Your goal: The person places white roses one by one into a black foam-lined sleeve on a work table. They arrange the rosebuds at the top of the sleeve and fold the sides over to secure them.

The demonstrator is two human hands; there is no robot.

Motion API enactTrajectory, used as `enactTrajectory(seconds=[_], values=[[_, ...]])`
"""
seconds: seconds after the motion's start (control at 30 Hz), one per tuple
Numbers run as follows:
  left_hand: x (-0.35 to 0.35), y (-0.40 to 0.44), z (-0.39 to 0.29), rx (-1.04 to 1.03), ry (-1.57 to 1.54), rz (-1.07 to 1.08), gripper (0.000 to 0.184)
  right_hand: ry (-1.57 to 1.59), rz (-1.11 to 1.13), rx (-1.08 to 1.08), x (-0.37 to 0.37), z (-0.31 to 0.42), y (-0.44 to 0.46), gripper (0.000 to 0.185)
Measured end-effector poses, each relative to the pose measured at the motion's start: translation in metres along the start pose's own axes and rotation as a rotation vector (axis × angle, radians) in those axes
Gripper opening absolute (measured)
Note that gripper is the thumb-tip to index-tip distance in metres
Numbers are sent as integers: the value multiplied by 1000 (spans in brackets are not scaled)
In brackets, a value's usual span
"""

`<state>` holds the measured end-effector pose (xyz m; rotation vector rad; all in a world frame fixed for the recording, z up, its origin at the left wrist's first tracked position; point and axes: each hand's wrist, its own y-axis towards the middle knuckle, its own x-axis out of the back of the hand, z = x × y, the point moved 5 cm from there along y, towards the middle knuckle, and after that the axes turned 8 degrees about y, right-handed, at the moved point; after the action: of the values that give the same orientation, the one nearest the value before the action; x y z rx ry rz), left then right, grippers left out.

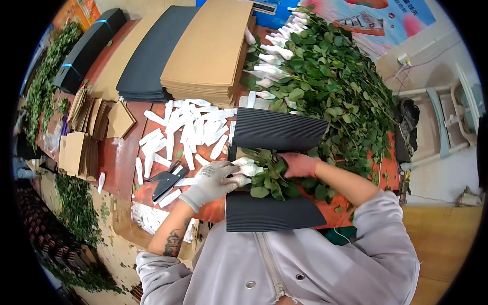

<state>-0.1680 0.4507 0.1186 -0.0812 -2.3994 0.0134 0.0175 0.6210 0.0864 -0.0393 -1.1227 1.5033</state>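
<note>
Several roses with white-sleeved heads lie on a ribbed black cardboard sheet, their green leaves pointing right. My left hand, in a pale grey glove, has its fingers closed around the left ends of the sleeved heads. On the stem side, my right hand, in a pinkish glove, curls around the leafy stems; its fingertips are partly hidden by leaves. The sheet's raised far flap stands behind the flowers, and its near part lies against my front.
Loose white sleeves and a black stapler lie to the left. Behind are stacks of brown cardboard and black cardboard. A big pile of leafy roses fills the right. Small cardboard pieces sit far left.
</note>
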Motion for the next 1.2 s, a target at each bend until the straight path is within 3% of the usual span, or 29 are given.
enactTrajectory(seconds=[0.1,0.17,0.2,0.27,0.3,0.37,0.47,0.53,0.57,0.6,0.67,0.8,0.9,1.0,1.03,1.07,1.17,1.2], values=[[-13,3,12,36,46,-87,41,-157,-76,-2,0,13,-39,69],[-14,5,8,-28,29,-131,41,-692,-231,120,2,23,-58,58],[-18,9,9,-18,19,-106,41,-667,-216,115,5,29,-65,58],[-15,11,5,-207,143,-161,38,-221,-381,181,32,74,-67,52],[-16,10,6,-186,203,-183,33,-209,-381,177,27,78,-52,52],[-17,7,-1,-155,266,-172,33,-261,-313,9,10,73,-19,52],[-12,4,-2,-104,356,-135,33,-458,-262,45,0,70,4,49],[-4,4,7,26,133,-223,45,-461,-251,-15,4,64,6,48],[-4,3,8,36,263,-251,57,-484,-358,19,7,61,-4,47],[-6,4,8,44,255,-256,57,-508,-465,55,10,61,-12,46],[-20,12,8,60,247,-72,60,-508,-458,95,10,70,-26,46],[-21,15,8,70,275,0,59,-501,-479,303,-6,72,-36,49],[-22,17,8,39,310,37,59,-453,-236,178,-19,66,-14,53],[-24,16,9,20,297,19,59,-552,-268,266,-23,75,-20,50],[-25,15,10,21,295,19,59,-448,-146,58,-10,81,-22,50],[-25,15,11,-4,282,-1,59,-451,-145,59,-6,79,-26,50],[-24,14,10,-27,228,-22,59,-333,-594,119,25,73,-59,42],[-25,15,10,-29,192,-15,59,-338,-593,121,25,72,-60,42]])
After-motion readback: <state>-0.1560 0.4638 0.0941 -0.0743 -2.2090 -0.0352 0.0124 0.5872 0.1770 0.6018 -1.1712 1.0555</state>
